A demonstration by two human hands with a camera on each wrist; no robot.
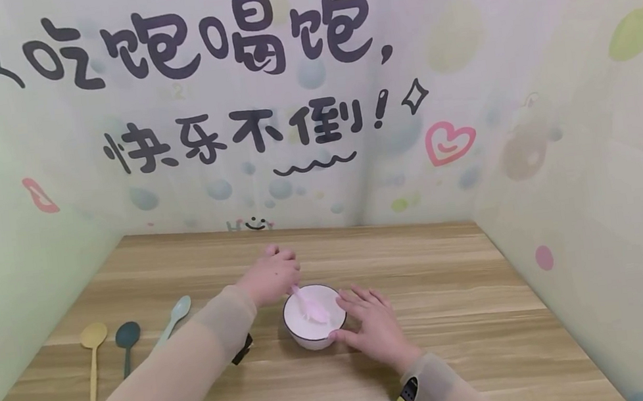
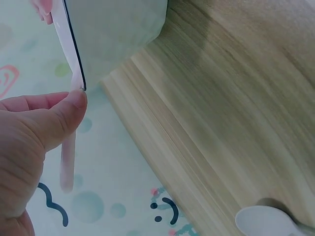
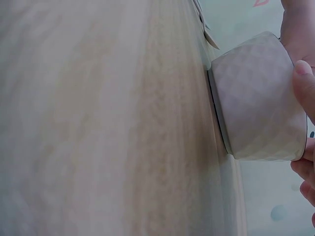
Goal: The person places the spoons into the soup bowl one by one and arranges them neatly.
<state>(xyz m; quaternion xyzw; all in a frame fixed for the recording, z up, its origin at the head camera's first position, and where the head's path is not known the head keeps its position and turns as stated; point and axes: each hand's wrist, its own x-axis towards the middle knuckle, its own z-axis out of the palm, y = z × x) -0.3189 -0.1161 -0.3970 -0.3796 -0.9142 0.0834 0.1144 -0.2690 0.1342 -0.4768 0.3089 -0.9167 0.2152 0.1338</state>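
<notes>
Pink spoon (image 1: 315, 311), pinched by the left hand (image 1: 271, 277), slants into the bowl (image 1: 313, 344).

White, dark-rimmed bowl (image 3: 258, 101) standing upright on the tabletop (image 1: 460, 317); pink spoon (image 1: 315, 310) leaning inside, with its handle poking past the edge.

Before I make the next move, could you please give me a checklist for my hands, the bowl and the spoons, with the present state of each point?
1. Left hand pinches the pink spoon by its handle: ok.
2. Pink spoon's head is inside the white bowl: ok.
3. Right hand holds the bowl's side: ok.
4. Bowl stands upright on the table: ok.
5. Yellow spoon, dark blue spoon and light blue spoon lie apart from the bowl: ok.
6. Bowl has nothing else inside: cannot tell; white on white.
</notes>
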